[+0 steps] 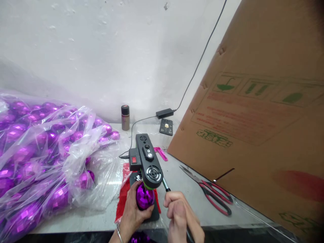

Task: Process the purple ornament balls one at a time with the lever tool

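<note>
A shiny purple ball (pixel 145 197) sits under the front end of a black machine (pixel 149 162) with a red switch. My left hand (pixel 134 212) wraps round the ball from the left, thumb in front and fingers behind. To the right, my right hand (pixel 183 214) is closed round the dark grip of a lever (pixel 165 185) that slants up to the machine's side. The machine's base stands on a red cloth (pixel 122 202). Part of another purple ball (pixel 140 237) shows at the bottom edge, below my left hand.
Clear plastic bags of purple balls (pixel 32 148) fill the left side. Red-and-black scissors (pixel 215 195) lie right of the machine, beside a large cardboard box (pixel 253 118). Behind stand a bottle (pixel 125 118), a power adapter (pixel 164 113) with cable and a black card (pixel 166 127).
</note>
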A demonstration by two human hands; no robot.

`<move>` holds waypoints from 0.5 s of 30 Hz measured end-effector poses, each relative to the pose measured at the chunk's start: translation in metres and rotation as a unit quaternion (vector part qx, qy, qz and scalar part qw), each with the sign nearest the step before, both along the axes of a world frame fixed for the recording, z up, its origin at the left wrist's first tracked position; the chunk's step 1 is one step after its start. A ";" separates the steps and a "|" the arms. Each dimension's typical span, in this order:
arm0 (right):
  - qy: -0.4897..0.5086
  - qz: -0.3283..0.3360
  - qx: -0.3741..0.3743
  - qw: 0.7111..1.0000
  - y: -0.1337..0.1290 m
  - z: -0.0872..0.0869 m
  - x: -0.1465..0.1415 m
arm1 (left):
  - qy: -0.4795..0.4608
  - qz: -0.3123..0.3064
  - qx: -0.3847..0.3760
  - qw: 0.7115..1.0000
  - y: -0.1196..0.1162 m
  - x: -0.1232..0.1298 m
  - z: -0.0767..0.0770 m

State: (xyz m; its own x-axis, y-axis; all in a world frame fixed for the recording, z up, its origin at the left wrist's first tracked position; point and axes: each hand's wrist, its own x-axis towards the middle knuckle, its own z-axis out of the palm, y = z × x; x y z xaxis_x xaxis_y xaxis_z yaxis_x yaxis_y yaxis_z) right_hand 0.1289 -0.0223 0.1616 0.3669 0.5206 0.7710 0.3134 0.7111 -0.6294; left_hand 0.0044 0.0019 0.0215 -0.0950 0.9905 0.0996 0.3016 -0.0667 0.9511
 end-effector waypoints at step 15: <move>0.001 -0.014 0.006 1.000 0.003 -0.017 0.005 | -0.003 -0.021 0.005 1.000 0.000 0.000 -0.010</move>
